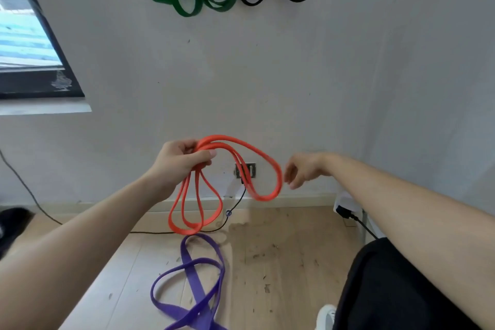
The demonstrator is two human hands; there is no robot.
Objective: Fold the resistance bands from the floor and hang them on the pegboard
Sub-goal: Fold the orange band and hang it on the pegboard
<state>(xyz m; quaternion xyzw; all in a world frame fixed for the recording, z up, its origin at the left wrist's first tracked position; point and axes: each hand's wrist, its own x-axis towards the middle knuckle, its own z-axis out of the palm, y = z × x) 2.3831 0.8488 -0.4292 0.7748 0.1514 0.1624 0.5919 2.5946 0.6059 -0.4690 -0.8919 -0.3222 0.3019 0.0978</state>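
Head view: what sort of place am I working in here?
Probably a home workout room: green bands and black bands hang on a plain white wall, a purple band lies on the wood-look floor, and a wall socket sits low down.

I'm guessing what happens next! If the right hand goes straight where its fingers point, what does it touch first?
Probably the orange band, whose loop hangs just beside the right hand, though depth is hard to judge.

smooth matt rubbery orange band [267,169], purple band [195,276]; scuffed pale wood-look floor [281,262]; matt wall [348,75]
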